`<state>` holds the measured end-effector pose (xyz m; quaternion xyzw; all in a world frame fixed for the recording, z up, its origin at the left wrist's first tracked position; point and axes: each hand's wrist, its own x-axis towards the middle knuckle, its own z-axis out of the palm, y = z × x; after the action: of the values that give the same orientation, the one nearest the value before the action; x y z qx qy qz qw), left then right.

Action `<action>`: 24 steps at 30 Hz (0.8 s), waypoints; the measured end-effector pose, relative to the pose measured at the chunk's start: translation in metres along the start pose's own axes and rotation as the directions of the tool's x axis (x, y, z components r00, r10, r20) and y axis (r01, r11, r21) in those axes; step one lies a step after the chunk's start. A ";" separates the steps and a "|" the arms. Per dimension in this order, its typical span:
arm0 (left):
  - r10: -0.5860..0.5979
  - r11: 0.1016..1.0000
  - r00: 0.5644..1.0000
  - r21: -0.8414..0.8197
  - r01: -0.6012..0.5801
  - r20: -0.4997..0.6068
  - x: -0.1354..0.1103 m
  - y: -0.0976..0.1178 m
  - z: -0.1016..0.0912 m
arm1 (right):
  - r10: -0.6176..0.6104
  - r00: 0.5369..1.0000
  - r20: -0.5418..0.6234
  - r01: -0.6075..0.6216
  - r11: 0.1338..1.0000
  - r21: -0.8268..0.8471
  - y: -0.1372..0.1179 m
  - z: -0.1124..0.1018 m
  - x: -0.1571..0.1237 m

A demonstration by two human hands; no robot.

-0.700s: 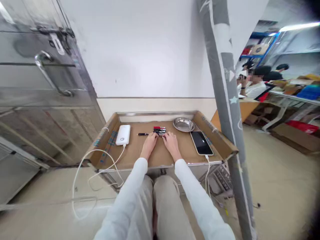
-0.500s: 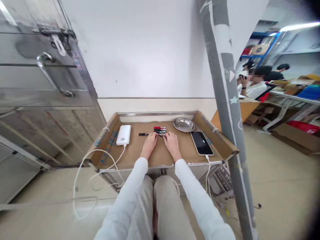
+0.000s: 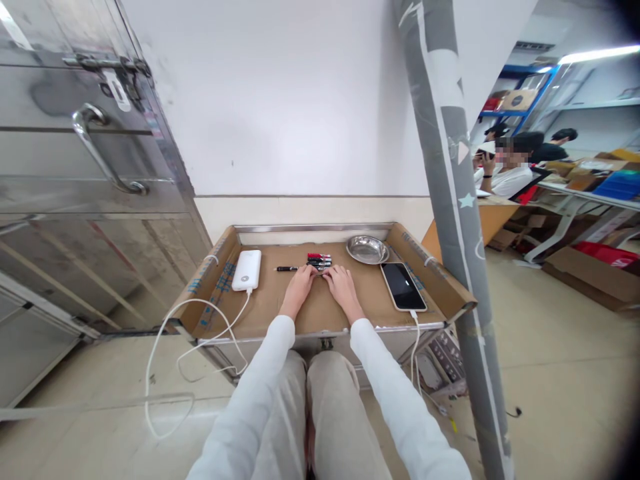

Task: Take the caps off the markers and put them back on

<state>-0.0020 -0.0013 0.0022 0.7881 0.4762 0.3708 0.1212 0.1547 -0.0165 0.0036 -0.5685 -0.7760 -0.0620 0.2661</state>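
Note:
My left hand (image 3: pixel 299 291) and my right hand (image 3: pixel 343 291) rest low over the brown cardboard-lined tabletop (image 3: pixel 321 312), fingertips almost meeting. The fingers of both hands are closed in a pinch around something small and thin that runs between them; it is too small to make out. Just beyond the fingertips lies a short stack of pens or markers (image 3: pixel 319 259), red at the back and black in front. A black pen (image 3: pixel 287 269) lies separately to the left, its right end close to my left fingers.
A white power bank (image 3: pixel 247 270) with a white cable (image 3: pixel 173 313) lies on the left. To the right are a round metal dish (image 3: pixel 367 249) and a phone (image 3: pixel 404 287) with a cable. Raised cardboard sides edge the table. A grey wrapped pole (image 3: pixel 450 167) stands at right; people sit beyond.
My right fingertips have shifted slightly left, closer to my left fingertips. My left hand has hardly moved, and the pens, dish, phone and power bank lie as before.

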 end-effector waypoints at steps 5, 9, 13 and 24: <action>0.053 0.994 0.996 -0.096 -0.045 0.075 0.000 -0.005 0.003 | -0.029 0.999 0.028 0.029 0.999 0.018 0.000 0.000 0.001; 0.080 0.994 0.996 -0.078 -0.077 0.032 0.001 -0.006 0.005 | -0.021 1.000 0.009 0.021 1.000 -0.009 -0.001 0.000 0.000; 0.150 0.987 0.988 0.062 -0.151 0.024 0.003 -0.004 0.004 | 0.025 0.996 -0.081 -0.026 1.000 -0.008 0.000 -0.001 0.000; 0.034 0.955 0.995 0.291 -0.059 0.091 -0.001 0.007 -0.002 | 0.160 0.983 -0.094 -0.167 0.983 -0.071 -0.001 -0.005 -0.002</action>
<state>0.0010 -0.0058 0.0064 0.8234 0.5017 0.2649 0.0145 0.1556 -0.0202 0.0071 -0.6371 -0.7112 -0.0955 0.2815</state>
